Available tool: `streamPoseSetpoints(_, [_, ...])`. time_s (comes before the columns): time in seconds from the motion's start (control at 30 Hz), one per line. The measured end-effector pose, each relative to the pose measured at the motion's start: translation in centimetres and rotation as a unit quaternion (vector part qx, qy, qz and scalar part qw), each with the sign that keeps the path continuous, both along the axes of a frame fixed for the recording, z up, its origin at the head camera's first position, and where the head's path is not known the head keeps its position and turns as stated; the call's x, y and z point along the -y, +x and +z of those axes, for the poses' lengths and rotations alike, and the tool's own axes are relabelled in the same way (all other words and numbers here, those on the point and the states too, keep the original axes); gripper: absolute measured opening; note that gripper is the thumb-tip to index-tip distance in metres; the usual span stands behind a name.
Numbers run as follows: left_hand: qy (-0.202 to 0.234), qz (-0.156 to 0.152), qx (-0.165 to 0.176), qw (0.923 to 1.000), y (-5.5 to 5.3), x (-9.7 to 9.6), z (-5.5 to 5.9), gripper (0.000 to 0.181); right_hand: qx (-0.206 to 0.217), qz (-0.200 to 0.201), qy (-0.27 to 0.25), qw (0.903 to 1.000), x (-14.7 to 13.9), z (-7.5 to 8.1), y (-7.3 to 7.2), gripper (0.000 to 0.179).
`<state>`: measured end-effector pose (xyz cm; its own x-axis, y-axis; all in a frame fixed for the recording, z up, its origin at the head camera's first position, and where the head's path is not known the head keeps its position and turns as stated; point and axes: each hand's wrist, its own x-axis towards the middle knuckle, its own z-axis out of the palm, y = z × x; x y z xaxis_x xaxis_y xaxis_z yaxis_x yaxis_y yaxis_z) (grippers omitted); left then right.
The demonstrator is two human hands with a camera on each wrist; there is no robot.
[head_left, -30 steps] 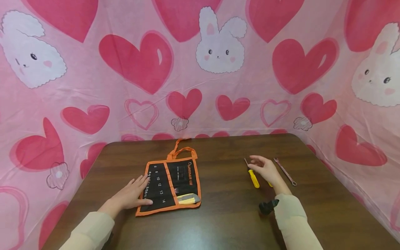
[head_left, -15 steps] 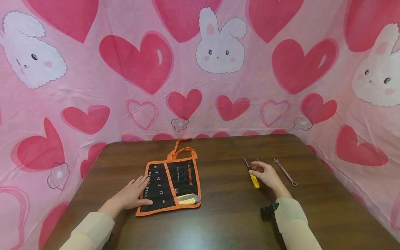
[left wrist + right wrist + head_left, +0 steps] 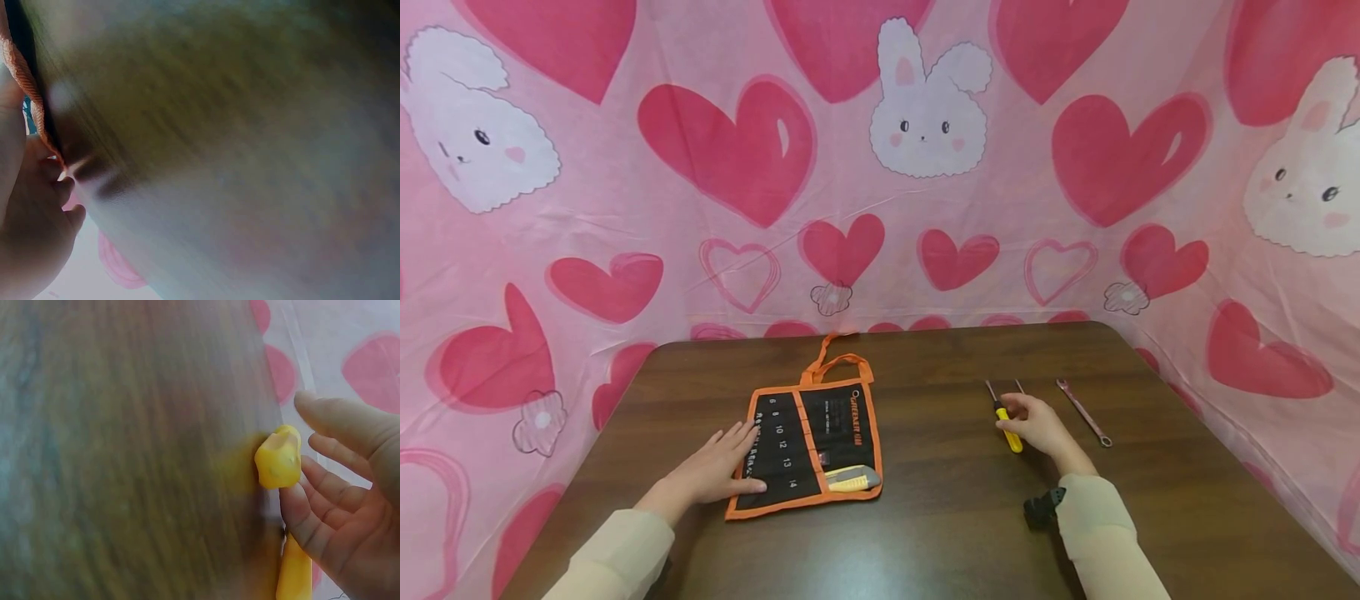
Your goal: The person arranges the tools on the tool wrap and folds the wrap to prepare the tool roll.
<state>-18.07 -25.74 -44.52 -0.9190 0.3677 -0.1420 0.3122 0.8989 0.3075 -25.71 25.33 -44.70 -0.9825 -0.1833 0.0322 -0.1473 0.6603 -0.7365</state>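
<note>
Close by, a wrench [image 3: 1083, 412] right of the right hand [image 3: 1036, 425].

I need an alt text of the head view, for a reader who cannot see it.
A person's right hand curves over two yellow screwdrivers, one mostly hidden, while the left hand rests on a tool pouch with a knife in it. A wrench lies further right on the brown table, before a pink heart-and-rabbit cloth.

Two screwdrivers [image 3: 1014, 439], one wrench [image 3: 1084, 412], knife [image 3: 852, 477], pouch [image 3: 835, 433]
</note>
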Motion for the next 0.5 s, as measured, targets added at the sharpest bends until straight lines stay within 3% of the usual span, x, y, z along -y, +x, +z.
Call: streamPoseSetpoints(0.5, [-0.001, 0.004, 0.007, 1.0000, 0.00, -0.05, 0.12, 0.102, 0.012, 0.000, 0.027, 0.9995, 0.51, -0.10, -0.19, 0.044])
